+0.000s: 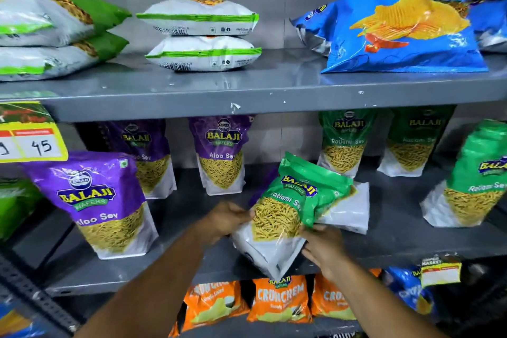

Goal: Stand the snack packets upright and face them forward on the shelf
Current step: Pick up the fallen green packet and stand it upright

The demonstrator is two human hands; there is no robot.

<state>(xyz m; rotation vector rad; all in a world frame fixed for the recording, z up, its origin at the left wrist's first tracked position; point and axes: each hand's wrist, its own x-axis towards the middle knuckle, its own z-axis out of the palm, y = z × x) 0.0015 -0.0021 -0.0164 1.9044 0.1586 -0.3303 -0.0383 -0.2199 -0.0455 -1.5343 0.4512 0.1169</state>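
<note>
A green Ratlami Sev packet (293,206) is tilted to the right above the front of the middle shelf (175,263), label facing me. My left hand (227,218) grips its left edge and my right hand (323,250) holds its lower right corner. Behind it another packet (348,208) lies flat, white side showing. Purple Aloo Sev packets (101,206) (222,156) stand upright to the left. More green Ratlami Sev packets (345,143) (472,181) stand upright at the right.
On the top shelf (247,96) green-and-white packets (200,33) lie flat in stacks, and a blue Crunchem bag (403,14) stands upright. Orange Crunchem bags (279,299) fill the shelf below. A yellow price tag (30,143) hangs at the left.
</note>
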